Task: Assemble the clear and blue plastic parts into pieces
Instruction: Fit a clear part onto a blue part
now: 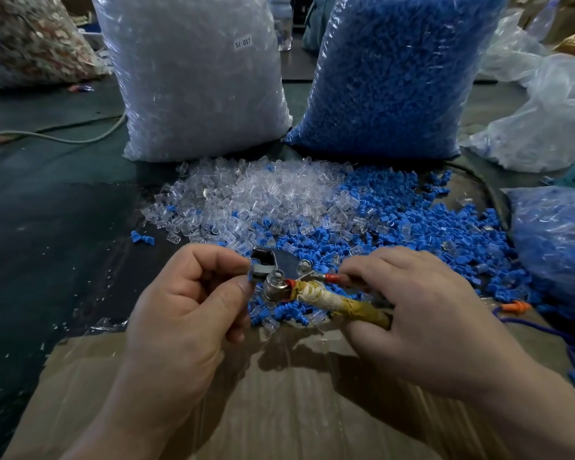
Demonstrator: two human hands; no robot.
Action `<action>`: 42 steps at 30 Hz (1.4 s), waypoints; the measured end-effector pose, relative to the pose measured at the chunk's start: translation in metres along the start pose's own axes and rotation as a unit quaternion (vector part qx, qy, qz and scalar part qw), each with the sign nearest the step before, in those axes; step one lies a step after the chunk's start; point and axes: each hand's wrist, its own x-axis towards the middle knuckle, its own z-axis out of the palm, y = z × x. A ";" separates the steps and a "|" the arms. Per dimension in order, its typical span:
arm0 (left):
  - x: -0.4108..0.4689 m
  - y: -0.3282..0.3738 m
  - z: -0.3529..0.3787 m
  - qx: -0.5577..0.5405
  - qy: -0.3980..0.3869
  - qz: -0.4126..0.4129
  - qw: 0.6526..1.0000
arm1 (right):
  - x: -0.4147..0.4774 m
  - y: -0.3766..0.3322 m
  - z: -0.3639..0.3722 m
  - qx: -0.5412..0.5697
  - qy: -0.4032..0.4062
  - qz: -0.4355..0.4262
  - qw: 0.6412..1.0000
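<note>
The left hand [193, 293] pinches something small and blue [250, 277] at the tool's metal head [273, 263], but its fingers hide most of it. The right hand [422, 313] covers the back ends of the tool's handles [342, 302]. Beyond both hands, the tops of the clear bag [193, 78] and the blue bag [392, 78] are cut off. Right of the right hand, another bag [558, 240] is blurry.

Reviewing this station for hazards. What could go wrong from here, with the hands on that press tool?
1. The left hand pinches a blue part right at the metal head of the hand press tool; if the right hand squeezes the wrapped handle, the fingers could get nipped.
2. Clear parts and blue parts lie mixed in one loose pile, so a wrong pick seems likely.
3. Strays near the cardboard edge could fall.
</note>
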 end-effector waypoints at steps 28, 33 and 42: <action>-0.015 0.007 0.014 0.148 -0.086 -0.052 0.984 | -0.001 -0.037 0.020 0.004 0.106 -0.122 0.987; -0.010 0.017 0.002 0.066 -0.174 -0.194 0.963 | -0.004 -0.045 0.017 0.075 0.138 -0.141 0.978; -0.005 0.018 -0.012 0.150 -0.291 0.023 0.945 | -0.003 -0.045 0.010 0.537 -0.211 0.143 0.804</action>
